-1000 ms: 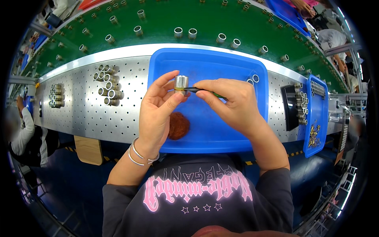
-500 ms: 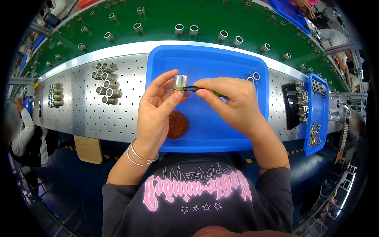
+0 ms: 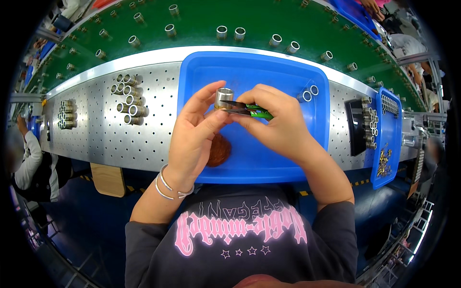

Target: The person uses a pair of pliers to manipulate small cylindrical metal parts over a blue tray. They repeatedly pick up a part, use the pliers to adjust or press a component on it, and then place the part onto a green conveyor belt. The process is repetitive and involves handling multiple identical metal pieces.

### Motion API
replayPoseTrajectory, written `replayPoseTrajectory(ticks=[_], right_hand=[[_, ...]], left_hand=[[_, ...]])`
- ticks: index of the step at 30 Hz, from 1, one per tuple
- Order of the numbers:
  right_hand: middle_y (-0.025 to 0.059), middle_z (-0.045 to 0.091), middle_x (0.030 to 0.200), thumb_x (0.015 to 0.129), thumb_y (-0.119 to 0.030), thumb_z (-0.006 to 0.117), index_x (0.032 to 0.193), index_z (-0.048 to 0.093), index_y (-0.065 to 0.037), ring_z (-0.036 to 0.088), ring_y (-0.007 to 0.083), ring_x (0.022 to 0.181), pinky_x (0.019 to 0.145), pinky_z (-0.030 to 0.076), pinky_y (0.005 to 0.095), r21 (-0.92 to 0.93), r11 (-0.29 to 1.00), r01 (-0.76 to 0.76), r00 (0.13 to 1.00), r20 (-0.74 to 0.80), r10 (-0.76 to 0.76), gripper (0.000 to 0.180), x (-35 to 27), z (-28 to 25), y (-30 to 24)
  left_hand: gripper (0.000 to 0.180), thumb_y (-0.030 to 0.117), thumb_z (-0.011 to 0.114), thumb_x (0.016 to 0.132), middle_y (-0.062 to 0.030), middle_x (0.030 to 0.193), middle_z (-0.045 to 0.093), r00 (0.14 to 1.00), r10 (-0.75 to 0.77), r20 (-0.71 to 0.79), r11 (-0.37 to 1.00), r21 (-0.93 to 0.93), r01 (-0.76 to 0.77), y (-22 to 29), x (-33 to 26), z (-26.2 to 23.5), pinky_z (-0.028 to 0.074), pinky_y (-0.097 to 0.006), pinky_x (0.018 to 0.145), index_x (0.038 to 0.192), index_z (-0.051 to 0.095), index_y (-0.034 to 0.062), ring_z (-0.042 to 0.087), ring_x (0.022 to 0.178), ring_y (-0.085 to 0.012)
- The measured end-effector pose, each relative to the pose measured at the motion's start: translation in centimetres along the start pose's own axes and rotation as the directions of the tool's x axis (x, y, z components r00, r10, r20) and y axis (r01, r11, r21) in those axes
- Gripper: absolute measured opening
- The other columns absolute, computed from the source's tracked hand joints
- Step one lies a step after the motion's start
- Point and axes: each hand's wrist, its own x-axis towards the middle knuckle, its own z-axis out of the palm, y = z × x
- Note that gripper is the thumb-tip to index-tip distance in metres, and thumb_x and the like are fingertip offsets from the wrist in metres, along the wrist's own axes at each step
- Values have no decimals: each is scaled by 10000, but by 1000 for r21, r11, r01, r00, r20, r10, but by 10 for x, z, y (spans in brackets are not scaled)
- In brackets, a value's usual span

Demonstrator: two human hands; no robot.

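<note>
Between the thumb and fingers of my left hand (image 3: 194, 120) is a short silvery metal sleeve (image 3: 224, 94), its open end facing up. A yellowish band shows low on the sleeve, partly covered. My right hand (image 3: 276, 117) is closed around a pair of snips (image 3: 254, 111) with green handles and dark blades. The two blades are spread, with their tips against the lower front of the sleeve. Both hands are over a blue tray (image 3: 259, 178). A round reddish-brown pad (image 3: 219, 151) lies in it below my left hand, and two metal rings (image 3: 310, 93) sit at its far right.
Behind the tray a green conveyor belt (image 3: 201, 21) carries many upright sleeves. Grouped sleeves (image 3: 130, 103) stand on the perforated metal table (image 3: 156, 139) to the left. At right are a black device (image 3: 354, 127) and another blue tray (image 3: 379, 180) with small brass-coloured parts.
The snips have turned in my right hand, and their blades now show spread apart. The sleeve has shifted slightly right and tipped, so its opening shows more.
</note>
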Motion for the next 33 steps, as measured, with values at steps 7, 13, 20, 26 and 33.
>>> replayPoseTrajectory(ticks=[7,13,20,26,33], right_hand=[[95,620,841,668,37,665,845,621,-25,612,227,750,628,480,289,132,991,38,997,-64,-30,193,0,-3,2],[106,631,863,690,67,641,855,592,-6,616,207,754,634,484,276,184,979,81,989,-137,-56,187,1,-1,5],[85,640,861,802,28,600,899,576,6,587,89,724,606,461,206,386,920,-69,989,-96,114,102,1,-1,8],[81,649,857,796,17,607,909,582,-8,612,129,724,615,477,230,299,953,-52,989,-114,89,119,0,0,8],[98,653,886,695,44,630,898,574,-23,655,230,777,659,512,284,182,982,42,989,-150,-14,221,-1,-1,7]], left_hand=[[449,90,614,846,-78,1027,576,999,-39,32,999,27,38,0,1,-3,453,-273,834,1261,452,31,570,933,-155],[419,116,590,868,-96,1051,579,996,-80,35,997,-22,81,-2,2,-4,468,-283,843,1256,455,31,584,945,-174],[396,143,537,903,-131,1101,562,995,-94,33,995,-27,95,0,3,-4,495,-283,833,1262,438,9,602,929,-198],[436,25,562,856,-141,1128,551,997,-60,41,998,12,60,0,3,-1,488,-290,858,1270,427,0,596,953,-194],[485,-36,569,825,-159,1129,568,994,-76,74,995,74,71,-2,5,-3,481,-274,845,1285,419,-5,608,937,-188]])
